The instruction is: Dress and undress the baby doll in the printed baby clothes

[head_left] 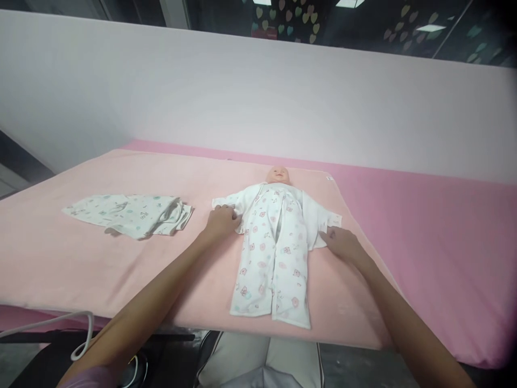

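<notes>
A baby doll lies on its back on a light pink blanket. White printed trousers lie flat over it, on an opened white top. My left hand rests, fingers curled, on the top's left sleeve. My right hand lies flat with fingers stretched out on the lower edge of the right sleeve. Neither hand lifts anything.
A second printed garment lies crumpled on the blanket to the left. A brighter pink mattress extends to the right and behind. A white wall rises at the back. A white cable hangs below the front edge.
</notes>
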Demonstrator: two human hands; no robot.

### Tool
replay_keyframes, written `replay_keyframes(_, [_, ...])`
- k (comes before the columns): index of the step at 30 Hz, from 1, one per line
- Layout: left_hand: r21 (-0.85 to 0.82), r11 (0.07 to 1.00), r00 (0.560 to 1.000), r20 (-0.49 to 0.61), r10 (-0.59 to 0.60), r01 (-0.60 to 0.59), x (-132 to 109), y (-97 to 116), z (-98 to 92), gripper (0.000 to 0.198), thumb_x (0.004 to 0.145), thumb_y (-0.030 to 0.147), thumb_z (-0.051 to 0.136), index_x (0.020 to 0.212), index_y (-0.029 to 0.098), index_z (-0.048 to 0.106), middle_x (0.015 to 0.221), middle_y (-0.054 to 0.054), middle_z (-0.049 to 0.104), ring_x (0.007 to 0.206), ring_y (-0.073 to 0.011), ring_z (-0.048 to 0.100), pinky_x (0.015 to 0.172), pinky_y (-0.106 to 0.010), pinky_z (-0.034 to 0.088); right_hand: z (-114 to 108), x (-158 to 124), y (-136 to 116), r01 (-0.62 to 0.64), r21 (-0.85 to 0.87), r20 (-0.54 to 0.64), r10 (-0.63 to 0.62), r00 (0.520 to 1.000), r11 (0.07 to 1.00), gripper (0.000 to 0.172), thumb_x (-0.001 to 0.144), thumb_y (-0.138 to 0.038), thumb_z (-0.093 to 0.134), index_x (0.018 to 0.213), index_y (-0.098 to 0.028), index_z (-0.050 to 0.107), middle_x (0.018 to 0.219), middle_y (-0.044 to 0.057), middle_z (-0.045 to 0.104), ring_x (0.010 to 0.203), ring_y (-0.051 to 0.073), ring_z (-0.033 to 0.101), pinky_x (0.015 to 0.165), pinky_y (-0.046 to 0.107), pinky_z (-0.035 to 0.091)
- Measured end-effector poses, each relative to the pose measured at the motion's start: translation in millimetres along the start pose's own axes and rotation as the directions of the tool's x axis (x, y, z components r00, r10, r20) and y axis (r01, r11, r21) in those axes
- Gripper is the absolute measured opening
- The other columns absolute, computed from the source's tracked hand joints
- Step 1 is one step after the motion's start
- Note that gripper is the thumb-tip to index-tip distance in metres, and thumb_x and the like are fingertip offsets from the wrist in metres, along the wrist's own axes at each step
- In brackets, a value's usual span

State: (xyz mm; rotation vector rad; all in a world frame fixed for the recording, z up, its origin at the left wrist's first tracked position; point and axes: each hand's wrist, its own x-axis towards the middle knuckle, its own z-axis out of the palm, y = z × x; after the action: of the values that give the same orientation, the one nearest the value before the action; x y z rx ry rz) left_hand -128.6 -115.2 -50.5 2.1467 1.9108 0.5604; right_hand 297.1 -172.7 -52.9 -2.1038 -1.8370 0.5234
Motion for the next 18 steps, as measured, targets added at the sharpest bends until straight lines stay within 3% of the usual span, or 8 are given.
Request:
replay_keyframes(3, [-0.139, 0.985, 0.995, 0.037, -0.095, 0.099, 8, 5, -15.0, 0.035, 0.097, 0.037, 0.056, 0.068, 0.023, 0.042, 0.072, -0.006, 0.062, 0.073, -0.0251, 0.059, 0.068, -0.035, 0.038, -20, 6, -7, 0.047, 0.287, -0.036, -0.039, 0.999, 0.957, 0.036, 0.094, -0.047, 0.058, 0.070, -0.024, 0.044, 0.071, 0.000, 0.055, 0.070, 0.020, 0.052, 0.065, 0.030, 0.037])
replay_keyframes(6, [-0.288, 0.957, 0.972, -0.222, -0.074, 0.007, 20, 38, -30.5, 0.026, 0.102, 0.033, 0.051, 0.079, 0.023, 0.045, 0.080, -0.005, 0.063, 0.074, -0.0220, 0.057, 0.069, -0.035, 0.040, -43, 21, -44, 0.146, 0.522, -0.191, -0.052, 0.980, 0.840, 0.034, 0.096, -0.046, 0.054, 0.074, -0.024, 0.040, 0.071, -0.002, 0.046, 0.068, 0.017, 0.046, 0.063, 0.029, 0.036])
replay_keyframes(8, [-0.248, 0.937, 0.921, -0.360, 0.148, -0.247, 29, 71, -34.8, 0.018, 0.102, 0.028, 0.051, 0.085, 0.023, 0.047, 0.088, -0.007, 0.064, 0.084, -0.0236, 0.059, 0.075, -0.036, 0.045, -47, 32, -84, 0.314, 0.561, -0.360, -0.116, 0.926, 0.766, 0.033, 0.097, -0.043, 0.053, 0.075, -0.025, 0.036, 0.073, -0.003, 0.043, 0.070, 0.016, 0.044, 0.066, 0.029, 0.038])
replay_keyframes(9, [-0.187, 0.906, 0.885, -0.356, 0.299, -0.381, 32, 85, -34.6, 0.015, 0.101, 0.026, 0.053, 0.087, 0.023, 0.048, 0.092, -0.008, 0.064, 0.090, -0.0251, 0.060, 0.081, -0.038, 0.047, -44, 35, -104, 0.422, 0.540, -0.423, -0.199, 0.884, 0.728, 0.032, 0.097, -0.042, 0.053, 0.076, -0.025, 0.035, 0.074, -0.002, 0.044, 0.072, 0.016, 0.045, 0.068, 0.029, 0.040])
replay_keyframes(11, [-0.064, 0.810, 0.791, -0.275, 0.547, -0.583, 30, 102, -30.4, 0.010, 0.101, 0.027, 0.058, 0.093, 0.022, 0.053, 0.104, -0.011, 0.067, 0.104, -0.0291, 0.061, 0.093, -0.044, 0.049, -29, 34, -136, 0.595, 0.471, -0.405, -0.440, 0.801, 0.650, 0.025, 0.100, -0.042, 0.055, 0.085, -0.025, 0.045, 0.083, 0.000, 0.054, 0.078, 0.018, 0.051, 0.076, 0.031, 0.046])
replay_keyframes(13, [-0.026, 0.763, 0.741, -0.263, 0.618, -0.646, 18, 96, -23.1, 0.018, 0.100, 0.035, 0.067, 0.108, 0.021, 0.058, 0.125, -0.015, 0.066, 0.119, -0.0331, 0.060, 0.104, -0.050, 0.047, -8, 23, -146, 0.715, 0.341, -0.331, -0.633, 0.699, 0.611, 0.019, 0.099, -0.040, 0.064, 0.098, -0.024, 0.054, 0.098, 0.003, 0.062, 0.089, 0.021, 0.058, 0.087, 0.036, 0.051])
replay_keyframes(15, [-0.112, 0.797, 0.779, -0.329, 0.534, -0.594, 0, 71, -14.8, 0.045, 0.098, 0.045, 0.074, 0.130, 0.021, 0.054, 0.143, -0.017, 0.058, 0.130, -0.0346, 0.056, 0.107, -0.050, 0.048, 11, 6, -131, 0.742, 0.239, -0.346, -0.659, 0.667, 0.626, 0.025, 0.098, -0.039, 0.070, 0.113, -0.024, 0.057, 0.113, 0.008, 0.064, 0.102, 0.025, 0.060, 0.097, 0.042, 0.052])
replay_keyframes(18, [-0.337, 0.838, 0.899, -0.243, 0.363, -0.429, -24, 27, -3.4, 0.054, 0.101, 0.049, 0.070, 0.141, 0.023, 0.044, 0.146, -0.016, 0.056, 0.126, -0.0299, 0.060, 0.097, -0.043, 0.054, 30, -15, -84, 0.678, 0.254, -0.417, -0.554, 0.720, 0.690, 0.040, 0.099, -0.043, 0.073, 0.128, -0.025, 0.053, 0.125, 0.012, 0.060, 0.109, 0.028, 0.060, 0.097, 0.046, 0.054])
